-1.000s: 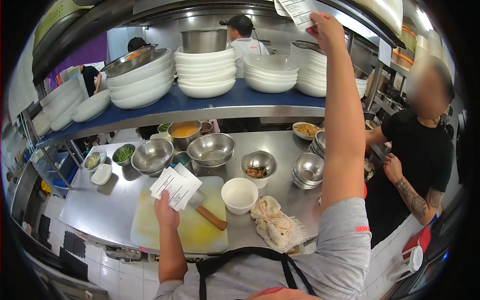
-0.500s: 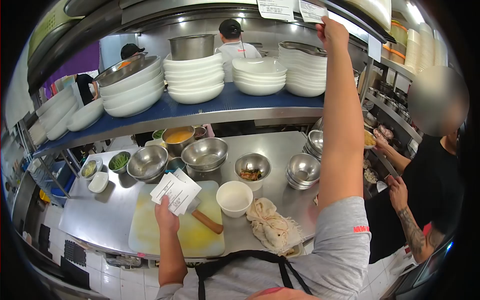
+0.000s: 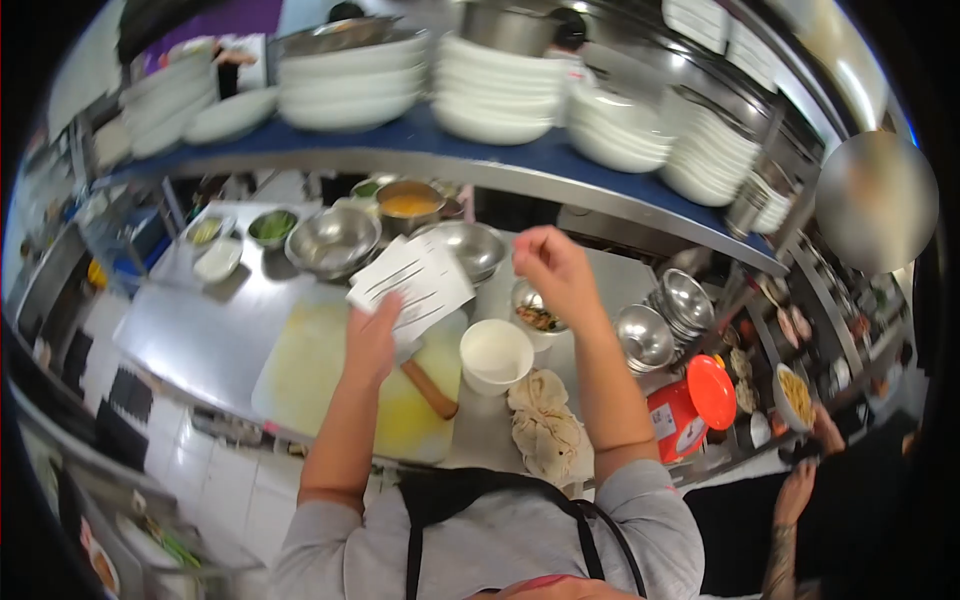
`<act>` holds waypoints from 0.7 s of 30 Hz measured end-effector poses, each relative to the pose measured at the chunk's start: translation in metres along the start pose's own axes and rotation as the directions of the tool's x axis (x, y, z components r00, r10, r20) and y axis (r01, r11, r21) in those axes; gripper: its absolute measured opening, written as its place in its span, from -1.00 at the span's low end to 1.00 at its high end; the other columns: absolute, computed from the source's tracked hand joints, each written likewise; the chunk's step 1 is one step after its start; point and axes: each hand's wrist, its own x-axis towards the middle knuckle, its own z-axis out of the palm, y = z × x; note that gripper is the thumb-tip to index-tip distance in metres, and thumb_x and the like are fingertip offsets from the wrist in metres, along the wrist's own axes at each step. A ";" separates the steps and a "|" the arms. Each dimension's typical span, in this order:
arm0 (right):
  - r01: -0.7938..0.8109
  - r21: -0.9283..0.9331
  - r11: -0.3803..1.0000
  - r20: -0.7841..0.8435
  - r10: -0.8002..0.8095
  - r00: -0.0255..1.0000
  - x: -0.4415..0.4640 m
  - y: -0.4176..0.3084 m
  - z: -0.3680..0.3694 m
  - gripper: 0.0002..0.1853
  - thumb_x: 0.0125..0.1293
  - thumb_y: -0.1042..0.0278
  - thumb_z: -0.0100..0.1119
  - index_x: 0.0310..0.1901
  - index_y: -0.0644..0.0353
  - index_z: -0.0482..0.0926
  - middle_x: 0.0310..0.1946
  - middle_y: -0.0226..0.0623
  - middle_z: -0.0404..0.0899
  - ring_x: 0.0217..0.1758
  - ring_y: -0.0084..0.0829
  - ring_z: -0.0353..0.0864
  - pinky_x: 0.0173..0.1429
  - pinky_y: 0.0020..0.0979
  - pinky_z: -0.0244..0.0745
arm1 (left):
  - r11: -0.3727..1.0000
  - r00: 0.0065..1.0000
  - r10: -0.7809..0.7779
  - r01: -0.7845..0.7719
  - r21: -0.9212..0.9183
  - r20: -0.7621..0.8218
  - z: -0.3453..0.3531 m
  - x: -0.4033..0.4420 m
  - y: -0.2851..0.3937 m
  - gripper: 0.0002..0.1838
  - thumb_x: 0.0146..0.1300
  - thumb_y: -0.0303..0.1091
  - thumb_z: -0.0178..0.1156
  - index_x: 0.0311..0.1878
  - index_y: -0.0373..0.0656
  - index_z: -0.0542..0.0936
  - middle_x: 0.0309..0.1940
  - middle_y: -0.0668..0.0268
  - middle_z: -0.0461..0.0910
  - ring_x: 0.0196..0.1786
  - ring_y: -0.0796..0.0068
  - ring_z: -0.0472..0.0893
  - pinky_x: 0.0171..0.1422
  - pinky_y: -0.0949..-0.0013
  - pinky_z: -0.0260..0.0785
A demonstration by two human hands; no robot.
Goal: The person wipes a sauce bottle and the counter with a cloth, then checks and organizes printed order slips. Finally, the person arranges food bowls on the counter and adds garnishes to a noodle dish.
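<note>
My left hand (image 3: 374, 328) is closed on several printed paper slips (image 3: 418, 285), fanned out above the cutting board. Beneath them lies the yellow-stained cutting board (image 3: 310, 385), with a wooden-handled tool (image 3: 430, 388) on it whose head is mostly hidden by the slips. My right hand (image 3: 552, 268) is raised above the counter, fingers curled in with nothing visible in them. Just below it stands a steel bowl of cooked-looking food (image 3: 537, 318). A white round tub (image 3: 496, 355) and a crumpled cloth (image 3: 545, 425) sit between my forearms.
Stacked white bowls (image 3: 500, 100) line the blue shelf (image 3: 400, 140) ahead. More paper slips (image 3: 697, 20) hang from the rail above. Steel bowls (image 3: 645, 335) and a red lidded container (image 3: 690, 410) stand at right. A co-worker's hand (image 3: 822, 430) holds a bowl of yellow food (image 3: 795, 397).
My right hand has let go of the slip at the overhead rail and come down to above the counter. The slips in my left hand have risen slightly. The view has turned right and downward.
</note>
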 end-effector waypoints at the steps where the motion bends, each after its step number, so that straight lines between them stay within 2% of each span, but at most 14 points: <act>1: -0.030 0.007 1.000 0.024 0.029 0.999 -0.010 0.001 0.016 -0.83 0.07 0.44 0.10 -0.29 0.26 0.41 -0.52 -0.49 0.39 -0.49 -0.71 0.35 -0.40 -0.67 0.29 | 0.998 0.999 -0.039 0.039 -0.044 0.015 0.003 0.000 0.001 -0.67 0.16 -0.45 -0.05 0.02 -0.31 0.30 -0.09 0.27 0.40 -0.09 0.51 0.42 0.00 0.45 0.26; 3: -0.081 0.013 0.997 0.049 0.081 0.996 -0.025 -0.003 0.039 -0.79 0.05 0.51 0.11 -0.24 0.28 0.39 -0.48 -0.49 0.38 -0.43 -0.71 0.35 -0.34 -0.67 0.31 | 0.992 0.995 -0.087 0.090 -0.087 0.042 0.006 -0.002 0.000 -0.69 0.16 -0.45 -0.05 -0.01 -0.31 0.33 -0.14 0.28 0.44 -0.13 0.53 0.44 -0.03 0.46 0.28; 6: -0.112 0.018 0.994 0.003 0.112 0.994 -0.031 0.017 0.054 -0.77 0.06 0.50 0.12 -0.22 0.27 0.39 -0.49 -0.53 0.36 -0.46 -0.73 0.33 -0.35 -0.68 0.29 | 0.988 0.988 -0.135 0.140 -0.071 0.075 0.005 -0.005 -0.002 -0.71 0.16 -0.45 -0.04 -0.04 -0.32 0.36 -0.18 0.29 0.46 -0.16 0.55 0.46 -0.08 0.47 0.31; 7: -0.176 0.017 0.984 -0.001 0.176 0.984 -0.033 0.020 0.055 -0.72 0.00 0.45 0.18 -0.21 0.24 0.40 -0.42 -0.48 0.36 -0.38 -0.68 0.34 -0.30 -0.65 0.28 | 0.985 0.984 -0.155 0.161 -0.060 0.087 0.005 -0.006 -0.001 -0.72 0.16 -0.45 -0.04 -0.05 -0.32 0.36 -0.19 0.29 0.47 -0.17 0.56 0.46 -0.09 0.47 0.32; 10: 0.067 -0.378 0.923 -0.125 -0.123 0.984 -0.030 0.020 0.060 -0.68 -0.08 0.41 0.24 -0.23 0.19 0.42 -0.35 -0.35 0.35 -0.34 -0.55 0.32 -0.28 -0.55 0.28 | 0.984 0.975 -0.174 0.177 -0.009 0.135 0.003 -0.009 0.000 -0.71 0.15 -0.46 -0.04 -0.05 -0.33 0.36 -0.19 0.28 0.47 -0.16 0.54 0.46 -0.10 0.47 0.33; 11: 0.059 -0.389 0.919 -0.114 -0.112 0.987 -0.029 0.015 0.062 -0.68 -0.12 0.39 0.26 -0.27 0.17 0.44 -0.29 -0.30 0.32 -0.26 -0.46 0.30 -0.20 -0.49 0.26 | 0.984 0.973 -0.174 0.175 0.009 0.154 0.002 -0.010 0.001 -0.71 0.15 -0.46 -0.04 -0.05 -0.33 0.36 -0.19 0.28 0.47 -0.16 0.54 0.46 -0.10 0.47 0.33; 14: 0.122 -0.297 0.947 -0.064 -0.148 0.987 -0.027 0.023 0.070 -0.75 -0.11 0.40 0.25 -0.34 0.20 0.45 -0.30 -0.31 0.33 -0.26 -0.47 0.31 -0.20 -0.52 0.25 | 0.972 0.962 -0.226 0.211 0.107 0.154 0.000 -0.013 0.001 -0.70 0.18 -0.39 -0.06 -0.05 -0.34 0.36 -0.18 0.26 0.46 -0.15 0.53 0.46 -0.09 0.47 0.32; 15: 0.099 -0.276 0.956 -0.079 -0.125 0.989 -0.028 0.026 0.072 -0.76 -0.10 0.41 0.24 -0.36 0.20 0.44 -0.29 -0.31 0.34 -0.27 -0.49 0.32 -0.21 -0.53 0.26 | 0.963 0.957 -0.250 0.229 0.145 0.145 -0.002 -0.014 0.001 -0.69 0.20 -0.36 -0.07 -0.05 -0.35 0.36 -0.18 0.26 0.46 -0.15 0.53 0.46 -0.09 0.48 0.32; 17: 0.056 -0.237 0.970 -0.106 -0.083 0.991 -0.030 0.032 0.074 -0.80 -0.09 0.42 0.23 -0.40 0.22 0.44 -0.28 -0.30 0.34 -0.28 -0.53 0.33 -0.24 -0.56 0.28 | 0.936 0.935 -0.348 0.343 0.086 0.068 -0.007 -0.014 0.005 -0.64 0.23 -0.26 -0.14 -0.06 -0.36 0.36 -0.18 0.24 0.47 -0.15 0.53 0.46 -0.07 0.48 0.31; 18: 0.038 -0.139 0.990 -0.124 -0.055 0.991 -0.030 0.035 0.075 -0.82 -0.07 0.44 0.22 -0.42 0.22 0.43 -0.31 -0.33 0.36 -0.32 -0.56 0.33 -0.27 -0.59 0.28 | 0.917 0.917 -0.397 0.396 0.052 0.032 -0.008 -0.013 0.006 -0.61 0.25 -0.21 -0.17 -0.06 -0.37 0.36 -0.18 0.23 0.47 -0.15 0.53 0.46 -0.07 0.48 0.30; 21: -0.043 0.124 0.991 -0.156 0.063 0.986 -0.030 0.038 0.071 -0.88 0.01 0.46 0.16 -0.44 0.21 0.40 -0.40 -0.40 0.40 -0.43 -0.65 0.34 -0.36 -0.67 0.26 | 0.954 0.959 -0.271 0.279 -0.112 0.081 -0.013 -0.011 0.002 -0.52 0.27 -0.10 -0.27 -0.07 -0.39 0.37 -0.18 0.20 0.48 -0.16 0.49 0.48 -0.06 0.48 0.30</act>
